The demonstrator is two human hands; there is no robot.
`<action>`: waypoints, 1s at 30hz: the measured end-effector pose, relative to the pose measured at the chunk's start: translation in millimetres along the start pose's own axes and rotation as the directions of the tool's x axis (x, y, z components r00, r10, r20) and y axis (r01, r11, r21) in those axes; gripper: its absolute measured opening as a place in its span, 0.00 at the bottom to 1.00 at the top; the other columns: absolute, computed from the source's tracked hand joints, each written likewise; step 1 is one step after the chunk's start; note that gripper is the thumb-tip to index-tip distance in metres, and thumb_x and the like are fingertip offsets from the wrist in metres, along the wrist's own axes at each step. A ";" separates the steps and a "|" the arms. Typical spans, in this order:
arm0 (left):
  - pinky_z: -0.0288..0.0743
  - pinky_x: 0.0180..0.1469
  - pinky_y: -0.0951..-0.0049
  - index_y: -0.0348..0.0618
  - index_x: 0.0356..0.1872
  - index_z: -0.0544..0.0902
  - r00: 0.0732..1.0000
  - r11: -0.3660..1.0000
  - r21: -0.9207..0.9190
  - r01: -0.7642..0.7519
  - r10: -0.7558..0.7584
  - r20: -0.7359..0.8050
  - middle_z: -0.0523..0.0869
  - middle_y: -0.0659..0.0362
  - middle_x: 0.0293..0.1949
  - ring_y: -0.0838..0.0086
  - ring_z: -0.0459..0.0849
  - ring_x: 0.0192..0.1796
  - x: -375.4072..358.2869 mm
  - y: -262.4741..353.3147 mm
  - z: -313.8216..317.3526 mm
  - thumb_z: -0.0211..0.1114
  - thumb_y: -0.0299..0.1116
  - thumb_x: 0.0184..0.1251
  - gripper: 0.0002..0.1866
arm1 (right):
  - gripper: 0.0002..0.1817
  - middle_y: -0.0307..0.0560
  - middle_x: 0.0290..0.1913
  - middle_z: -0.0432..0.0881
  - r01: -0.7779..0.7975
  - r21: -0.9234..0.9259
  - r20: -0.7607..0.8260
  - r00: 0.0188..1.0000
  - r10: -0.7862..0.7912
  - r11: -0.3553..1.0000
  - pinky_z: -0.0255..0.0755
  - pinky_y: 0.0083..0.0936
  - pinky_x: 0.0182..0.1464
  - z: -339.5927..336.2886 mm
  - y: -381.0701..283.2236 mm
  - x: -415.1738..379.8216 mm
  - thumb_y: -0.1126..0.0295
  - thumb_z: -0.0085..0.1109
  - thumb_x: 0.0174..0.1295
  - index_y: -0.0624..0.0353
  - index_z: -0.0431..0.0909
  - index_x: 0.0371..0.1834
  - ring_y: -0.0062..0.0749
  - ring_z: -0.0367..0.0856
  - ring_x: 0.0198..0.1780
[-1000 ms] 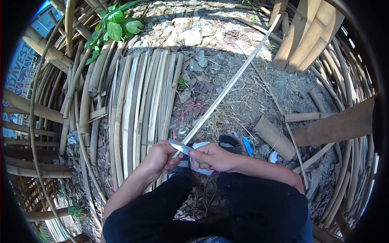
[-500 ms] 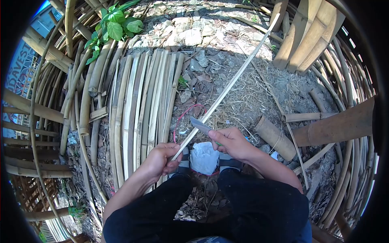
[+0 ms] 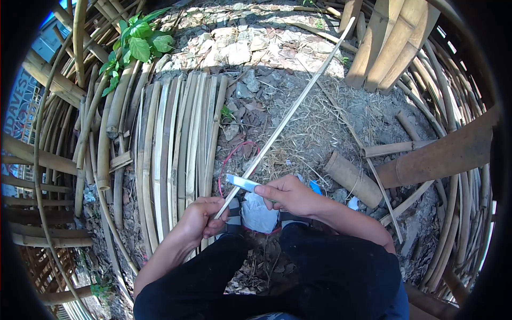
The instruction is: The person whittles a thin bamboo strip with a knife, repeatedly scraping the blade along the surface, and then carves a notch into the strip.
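My left hand (image 3: pixel 201 220) is closed around the lower end of a long, thin bamboo strip (image 3: pixel 294 109), which slants up to the right. In my right hand (image 3: pixel 288 195) is a knife (image 3: pixel 243 182), its bright blade lying across the strip a little above my left hand. The fingers of my right hand are wrapped round the handle, mostly hidden. Below the blade, between my feet, sits a whitish crumpled bag (image 3: pixel 258 213). A red cord (image 3: pixel 226 162) curves on the ground beside the strip.
Split bamboo slats (image 3: pixel 178 144) lie side by side at the left. A short bamboo piece (image 3: pixel 353 180) and a thick pole (image 3: pixel 437 160) are at the right. Bamboo fencing surrounds the spot. A leafy plant (image 3: pixel 140 42) grows at the upper left, with rubble beyond.
The knife has moved down the strip toward my left hand, and its blade now catches the light. The whole view has shifted slightly, so the surroundings appear further left.
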State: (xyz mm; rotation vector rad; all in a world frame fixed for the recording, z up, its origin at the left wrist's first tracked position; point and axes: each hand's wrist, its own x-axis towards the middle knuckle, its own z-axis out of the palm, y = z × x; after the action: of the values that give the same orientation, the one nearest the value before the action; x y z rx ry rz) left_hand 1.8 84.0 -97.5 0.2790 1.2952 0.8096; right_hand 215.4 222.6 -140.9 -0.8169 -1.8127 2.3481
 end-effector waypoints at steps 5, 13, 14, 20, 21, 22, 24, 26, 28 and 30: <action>0.48 0.14 0.78 0.39 0.26 0.74 1.000 0.999 0.038 -0.026 0.026 -0.003 0.64 0.66 0.13 0.82 0.56 0.12 -2.0 -3.1 -3.6 0.49 0.37 0.75 0.17 | 0.29 0.34 0.20 0.71 -0.030 -0.027 -0.191 0.981 0.025 0.999 0.59 0.18 0.26 -49.7 -9.6 1.0 0.48 0.52 0.76 0.58 0.77 0.21 0.15 0.64 0.23; 0.49 0.14 0.78 0.38 0.26 0.75 0.999 0.998 0.045 0.031 -0.030 -0.040 0.65 0.65 0.14 0.81 0.57 0.12 -0.3 -3.2 0.4 0.49 0.37 0.76 0.18 | 0.29 0.30 0.17 0.64 -0.090 0.122 -0.114 0.988 0.105 0.988 0.48 0.17 0.21 -47.2 -2.6 -6.8 0.46 0.51 0.75 0.58 0.75 0.22 0.13 0.56 0.18; 0.49 0.14 0.78 0.38 0.27 0.75 0.998 0.998 0.068 0.017 -0.013 -0.058 0.65 0.65 0.14 0.81 0.57 0.12 -0.1 -3.9 2.4 0.49 0.38 0.76 0.18 | 0.29 0.29 0.17 0.64 -0.121 0.103 -0.088 0.988 0.130 0.987 0.48 0.17 0.21 -23.2 -3.1 -8.4 0.46 0.53 0.75 0.58 0.77 0.22 0.13 0.57 0.19; 0.48 0.15 0.78 0.38 0.28 0.74 0.996 0.990 0.140 -0.031 0.042 -0.077 0.65 0.66 0.14 0.82 0.58 0.13 -5.0 -3.0 9.2 0.49 0.40 0.78 0.19 | 0.31 0.32 0.18 0.69 -0.085 -0.002 0.102 0.991 0.084 0.996 0.58 0.20 0.26 1.2 8.7 -2.6 0.45 0.54 0.74 0.58 0.78 0.20 0.16 0.64 0.22; 0.48 0.15 0.78 0.38 0.28 0.74 0.996 0.989 0.142 -0.033 0.045 -0.078 0.65 0.66 0.14 0.82 0.58 0.13 -5.1 -2.7 8.3 0.49 0.40 0.78 0.19 | 0.32 0.34 0.19 0.72 -0.088 -0.052 0.086 0.992 0.093 0.995 0.64 0.21 0.28 -3.5 7.1 -1.6 0.43 0.54 0.73 0.59 0.79 0.19 0.18 0.69 0.24; 0.49 0.15 0.78 0.38 0.30 0.76 0.997 0.992 0.123 -0.031 0.040 -0.071 0.66 0.66 0.15 0.82 0.59 0.14 -4.9 -3.0 7.2 0.49 0.39 0.79 0.18 | 0.32 0.34 0.19 0.72 -0.087 -0.051 0.085 0.992 0.091 0.995 0.64 0.21 0.28 -5.1 4.5 -2.0 0.43 0.54 0.73 0.59 0.79 0.19 0.18 0.69 0.24; 0.49 0.16 0.79 0.38 0.33 0.77 0.998 0.994 0.103 -0.026 0.032 -0.061 0.67 0.66 0.15 0.83 0.60 0.14 -5.0 -3.4 5.9 0.50 0.39 0.80 0.16 | 0.31 0.35 0.19 0.74 -0.080 -0.095 0.039 0.996 0.084 0.992 0.65 0.22 0.28 -7.1 -1.0 -4.9 0.44 0.55 0.73 0.59 0.80 0.20 0.18 0.69 0.24; 0.49 0.16 0.79 0.39 0.33 0.77 0.998 0.993 0.114 -0.025 0.031 -0.054 0.67 0.67 0.15 0.83 0.60 0.14 -4.9 -3.3 4.6 0.49 0.39 0.80 0.17 | 0.31 0.35 0.19 0.75 -0.070 -0.119 0.037 0.997 0.074 0.990 0.66 0.22 0.28 -15.8 6.0 -2.3 0.45 0.55 0.73 0.60 0.81 0.20 0.18 0.70 0.24; 0.49 0.16 0.79 0.39 0.33 0.77 0.998 0.991 0.130 -0.027 0.034 -0.058 0.67 0.67 0.15 0.83 0.59 0.14 -4.9 -2.2 5.0 0.49 0.39 0.80 0.17 | 0.30 0.35 0.20 0.76 -0.057 -0.140 0.040 0.997 0.063 0.989 0.66 0.23 0.28 -18.2 8.4 -1.4 0.46 0.56 0.73 0.60 0.81 0.21 0.18 0.70 0.24; 0.49 0.16 0.79 0.40 0.32 0.77 0.998 0.989 0.146 -0.025 0.034 -0.061 0.66 0.67 0.15 0.83 0.59 0.14 -5.3 -1.7 7.3 0.49 0.39 0.80 0.17 | 0.29 0.35 0.19 0.76 -0.033 -0.127 0.003 0.999 0.034 0.991 0.65 0.23 0.27 -16.4 6.0 -4.0 0.46 0.55 0.73 0.60 0.81 0.22 0.18 0.70 0.23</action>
State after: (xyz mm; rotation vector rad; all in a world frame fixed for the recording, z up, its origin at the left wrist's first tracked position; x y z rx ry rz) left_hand 8.9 81.1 -92.5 0.3918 1.4154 0.7556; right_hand 227.6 233.8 -147.7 -0.8621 -1.9832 2.2757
